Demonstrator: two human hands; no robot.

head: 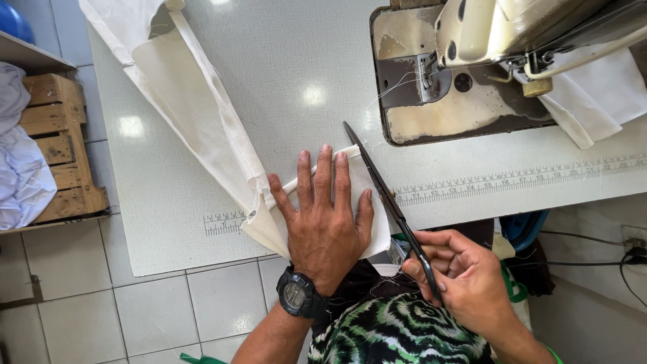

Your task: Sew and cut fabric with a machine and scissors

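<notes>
My pale speckled surface (303, 74) carries a printed ruler strip (512, 180) along its near edge, cream cloth (195, 101), an inset sewing machine (472, 54), more white fabric (600, 101) at right.

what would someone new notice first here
The left hand, a black watch on its wrist, lies flat on cream cloth at the table's near edge. The right hand holds long black scissors along the cloth's right edge. Behind them at top right stands a worn sewing machine.
</notes>
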